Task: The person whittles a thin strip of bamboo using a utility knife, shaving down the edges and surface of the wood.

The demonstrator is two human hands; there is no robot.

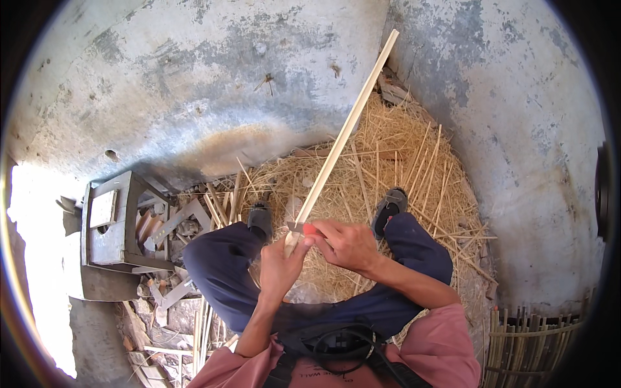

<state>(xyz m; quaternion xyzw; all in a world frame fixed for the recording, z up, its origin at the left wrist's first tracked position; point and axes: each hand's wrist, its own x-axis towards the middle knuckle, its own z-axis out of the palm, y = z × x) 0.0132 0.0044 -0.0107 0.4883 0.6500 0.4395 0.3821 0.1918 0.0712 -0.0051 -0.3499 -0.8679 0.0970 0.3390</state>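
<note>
A long pale strip of split wood or bamboo (346, 132) slants up and away from my lap toward the far wall. My left hand (279, 268) is closed round its near end. In my right hand (349, 244) is a knife (296, 227) with a red handle, its short dark blade lying across the strip just beyond my left fingers. Both hands are close together above my lap, the right thumb near the left one. Part of the handle is hidden inside my right fist.
Shavings and thin sticks (420, 174) cover the floor round my feet. At left stands a worn wooden stool (107, 239) amid scraps. Stained walls (246, 77) enclose the corner. A slatted basket or fence (533, 349) is at lower right.
</note>
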